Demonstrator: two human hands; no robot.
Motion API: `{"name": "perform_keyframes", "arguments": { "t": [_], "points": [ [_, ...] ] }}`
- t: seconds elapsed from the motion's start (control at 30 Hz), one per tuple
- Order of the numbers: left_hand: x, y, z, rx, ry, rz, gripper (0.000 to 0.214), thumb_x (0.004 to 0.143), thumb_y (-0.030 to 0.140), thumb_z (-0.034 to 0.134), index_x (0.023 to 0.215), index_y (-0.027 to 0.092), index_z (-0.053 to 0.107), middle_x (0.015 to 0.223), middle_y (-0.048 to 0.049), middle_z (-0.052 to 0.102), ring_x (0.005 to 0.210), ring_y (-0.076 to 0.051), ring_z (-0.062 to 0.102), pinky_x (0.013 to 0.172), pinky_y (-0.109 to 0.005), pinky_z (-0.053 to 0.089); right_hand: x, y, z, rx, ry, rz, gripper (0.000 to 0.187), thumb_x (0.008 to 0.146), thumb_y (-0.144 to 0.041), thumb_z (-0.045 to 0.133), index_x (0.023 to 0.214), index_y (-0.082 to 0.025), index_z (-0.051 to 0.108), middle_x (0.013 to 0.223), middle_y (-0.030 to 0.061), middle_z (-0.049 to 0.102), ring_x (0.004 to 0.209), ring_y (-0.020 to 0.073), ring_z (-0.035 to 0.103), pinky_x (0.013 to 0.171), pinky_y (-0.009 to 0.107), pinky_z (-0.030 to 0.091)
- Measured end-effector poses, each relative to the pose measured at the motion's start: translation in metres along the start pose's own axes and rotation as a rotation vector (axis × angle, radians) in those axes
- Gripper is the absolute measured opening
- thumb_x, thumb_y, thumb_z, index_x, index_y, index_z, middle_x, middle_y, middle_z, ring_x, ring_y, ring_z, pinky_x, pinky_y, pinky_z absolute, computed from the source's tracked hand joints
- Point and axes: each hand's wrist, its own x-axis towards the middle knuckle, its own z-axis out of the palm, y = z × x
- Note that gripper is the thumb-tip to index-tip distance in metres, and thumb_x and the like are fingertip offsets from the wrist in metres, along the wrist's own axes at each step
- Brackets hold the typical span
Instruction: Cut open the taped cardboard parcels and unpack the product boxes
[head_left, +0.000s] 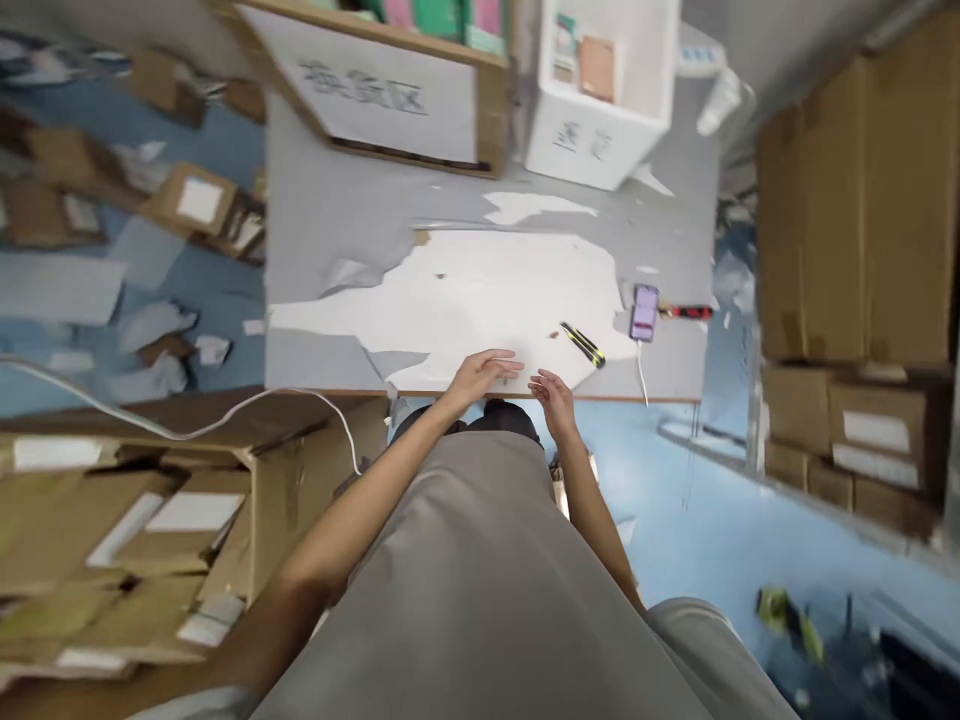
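My left hand point(482, 375) hovers over the near edge of the table, its fingers stretched out to the right and nothing in them. Just across from it is my right hand point(553, 392), fingers slightly curled and apart, holding nothing. A small gap separates the two. Beneath and beyond them a torn white sheet point(495, 290) covers the middle of the grey tabletop point(315, 360). A yellow and black box cutter point(583, 345) lies on the sheet, close to my right hand. Farther right rests a purple phone point(643, 313) with a white cable point(642, 372).
A red-handled tool point(686, 312) lies beside the phone. At the back stand a cardboard box point(495, 120) with a paper sign and a white bin point(607, 140). Cartons are stacked at the right point(855, 220); an open carton point(274, 490) of parcels stands at the lower left.
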Motion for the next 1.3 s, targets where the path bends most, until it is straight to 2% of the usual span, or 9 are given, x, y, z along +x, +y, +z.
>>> {"name": "perform_keyframes", "arguments": {
  "t": [0.1,0.2,0.3,0.4,0.6,0.77,0.97,1.1,1.3],
  "points": [
    [-0.033,0.005,-0.051,-0.177,0.349,0.024,0.043,0.090,0.048,0.092,0.118,0.016,0.085,0.121,-0.0219,0.092,0.114,-0.039,0.091,0.128,-0.060,0.061,0.033,-0.022,0.032,-0.155,-0.156,0.063,0.038,0.081,-0.046,0.094,0.111,-0.025,0.082,0.111,0.0072,0.090,0.098,0.0217,0.085,0.102,0.040,0.069],
    [-0.084,-0.003,-0.083,-0.341,0.712,0.032,0.044,0.094,0.055,0.094,0.109,0.014,0.086,0.108,-0.0218,0.091,0.107,-0.039,0.091,0.125,-0.059,0.064,0.056,-0.032,0.067,-0.326,-0.329,0.134,0.039,0.082,-0.044,0.094,0.114,-0.024,0.085,0.112,0.0086,0.091,0.100,0.0233,0.085,0.101,0.041,0.070],
    [-0.138,-0.019,-0.094,-0.487,1.016,0.067,0.046,0.098,0.059,0.092,0.103,0.014,0.085,0.099,-0.0196,0.089,0.101,-0.037,0.091,0.122,-0.058,0.066,0.064,-0.029,0.098,-0.469,-0.501,0.191,0.038,0.085,-0.043,0.093,0.117,-0.024,0.086,0.114,0.0094,0.091,0.102,0.0244,0.085,0.103,0.043,0.070],
    [-0.188,-0.037,-0.094,-0.595,1.204,0.152,0.040,0.103,0.053,0.085,0.105,0.013,0.085,0.105,-0.0197,0.090,0.103,-0.035,0.091,0.123,-0.056,0.065,0.058,-0.016,0.124,-0.563,-0.635,0.238,0.036,0.087,-0.042,0.092,0.117,-0.023,0.087,0.115,0.0092,0.090,0.103,0.0232,0.085,0.104,0.041,0.070],
    [-0.263,-0.079,-0.115,-0.727,1.417,0.277,0.030,0.103,0.029,0.067,0.124,0.014,0.083,0.132,-0.0203,0.090,0.111,-0.031,0.090,0.131,-0.056,0.061,0.019,0.024,0.170,-0.679,-0.772,0.305,0.037,0.081,-0.042,0.097,0.112,-0.023,0.087,0.106,0.0054,0.091,0.091,0.0187,0.084,0.090,0.033,0.068],
    [-0.310,-0.121,-0.172,-0.804,1.501,0.388,0.034,0.094,0.020,0.070,0.126,0.017,0.080,0.146,-0.0200,0.085,0.133,-0.032,0.087,0.134,-0.054,0.059,-0.028,0.053,0.212,-0.758,-0.912,0.228,0.041,0.082,-0.046,0.099,0.115,-0.024,0.087,0.110,0.0064,0.092,0.095,0.0203,0.085,0.093,0.034,0.069],
    [-0.364,-0.176,-0.240,-0.914,1.580,0.447,0.027,0.096,0.027,0.082,0.121,0.019,0.080,0.149,-0.0198,0.083,0.138,-0.030,0.083,0.133,-0.048,0.058,-0.100,0.103,0.272,-0.853,-1.005,0.145,0.041,0.085,-0.049,0.099,0.116,-0.025,0.087,0.112,0.0070,0.092,0.096,0.0223,0.086,0.094,0.036,0.070],
    [-0.398,-0.215,-0.277,-0.991,1.638,0.411,0.028,0.095,0.029,0.085,0.122,0.021,0.079,0.147,-0.0181,0.082,0.141,-0.029,0.080,0.131,-0.047,0.059,-0.145,0.146,0.316,-0.946,-1.077,0.141,0.039,0.084,-0.047,0.099,0.115,-0.025,0.087,0.113,0.0088,0.092,0.096,0.0240,0.086,0.095,0.038,0.070],
    [-0.449,-0.273,-0.330,-1.163,1.860,0.230,0.038,0.089,0.020,0.084,0.123,0.023,0.069,0.143,-0.0109,0.078,0.141,-0.023,0.073,0.125,-0.037,0.058,-0.206,0.220,0.387,-1.144,-1.300,0.115,0.036,0.088,-0.049,0.097,0.114,-0.026,0.086,0.109,0.0069,0.091,0.100,0.0255,0.087,0.099,0.041,0.071]
  ]
}}
